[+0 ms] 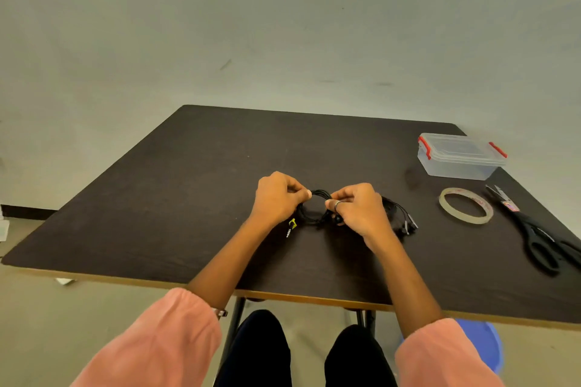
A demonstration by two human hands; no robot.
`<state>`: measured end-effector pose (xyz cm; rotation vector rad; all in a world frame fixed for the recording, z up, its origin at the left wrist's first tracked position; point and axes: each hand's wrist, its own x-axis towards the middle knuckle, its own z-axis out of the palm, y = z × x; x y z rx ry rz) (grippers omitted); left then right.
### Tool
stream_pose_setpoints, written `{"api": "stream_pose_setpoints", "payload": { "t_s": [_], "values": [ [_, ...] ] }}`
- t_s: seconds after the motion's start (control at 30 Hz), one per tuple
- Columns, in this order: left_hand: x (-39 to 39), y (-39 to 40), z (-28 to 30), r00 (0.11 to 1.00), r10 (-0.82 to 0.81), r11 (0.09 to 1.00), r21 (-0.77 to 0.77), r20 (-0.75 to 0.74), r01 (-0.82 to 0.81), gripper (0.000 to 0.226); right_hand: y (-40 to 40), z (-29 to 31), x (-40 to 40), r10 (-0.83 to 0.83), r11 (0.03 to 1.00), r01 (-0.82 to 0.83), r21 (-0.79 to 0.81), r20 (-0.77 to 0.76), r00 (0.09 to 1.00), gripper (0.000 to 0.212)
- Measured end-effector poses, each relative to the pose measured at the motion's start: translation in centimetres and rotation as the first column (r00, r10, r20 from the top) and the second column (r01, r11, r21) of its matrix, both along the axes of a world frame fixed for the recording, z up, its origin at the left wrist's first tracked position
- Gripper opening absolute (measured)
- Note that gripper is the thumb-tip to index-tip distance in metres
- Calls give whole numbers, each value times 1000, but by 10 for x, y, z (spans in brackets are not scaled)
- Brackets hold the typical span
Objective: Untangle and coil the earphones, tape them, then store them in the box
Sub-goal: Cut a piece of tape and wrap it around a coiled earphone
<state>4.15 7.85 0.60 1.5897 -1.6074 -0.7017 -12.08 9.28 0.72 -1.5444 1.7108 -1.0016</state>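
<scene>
Black earphones (314,219) form a round coil in the middle of the dark table (195,185). My left hand (278,196) pinches the coil's upper left side. My right hand (358,207) pinches its right side, and a ring shows on one finger. A yellow tag and a metal plug (291,227) hang below the left hand. More black cable with small plugs (405,223) lies just right of my right hand. The roll of clear tape (466,210) lies flat to the right. The clear plastic box (459,156) with red clips stands shut at the back right.
Black-handled scissors (534,229) lie along the table's right edge, beside the tape. The table's near edge (314,298) runs just above my knees. A blue stool (484,342) shows under the table at lower right. A pale wall rises behind the table.
</scene>
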Motion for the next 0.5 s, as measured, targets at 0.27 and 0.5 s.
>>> {"api": "stream_pose_setpoints", "payload": {
  "t_s": [0.27, 0.5],
  "values": [
    [-7, 3, -11, 997, 57, 997, -45, 45, -55, 13, 14, 3, 2, -55, 994, 2, -109, -482, 875, 25],
    [-13, 3, -9, 992, 121, 992, -36, 20, -121, 15, 21, 5, -9, -78, 972, -26, -236, -420, 904, 30]
  ]
}}
